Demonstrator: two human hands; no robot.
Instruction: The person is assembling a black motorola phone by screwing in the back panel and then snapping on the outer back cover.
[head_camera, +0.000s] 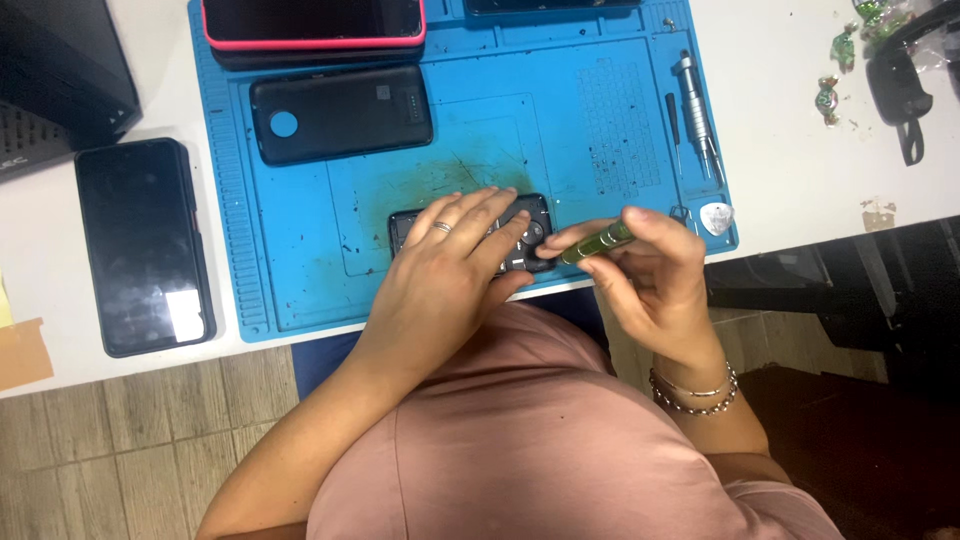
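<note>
My left hand (455, 255), with a ring on one finger, lies flat on an opened black phone (530, 225) at the near edge of a blue work mat (300, 250) and presses it down. My right hand (650, 265) grips a green screwdriver (597, 243) between thumb and fingers. Its tip points left onto the phone's right end, beside my left fingertips. Most of the phone is hidden under my left hand.
On the mat lie a black phone back cover (340, 112), a pink-edged phone (313, 22), a silver screwdriver (697, 110), a thin black tool (673, 125) and a white pick (716, 216). A black phone (145, 245) rests on the white table at left. Wrapped sweets (828, 98) sit at right.
</note>
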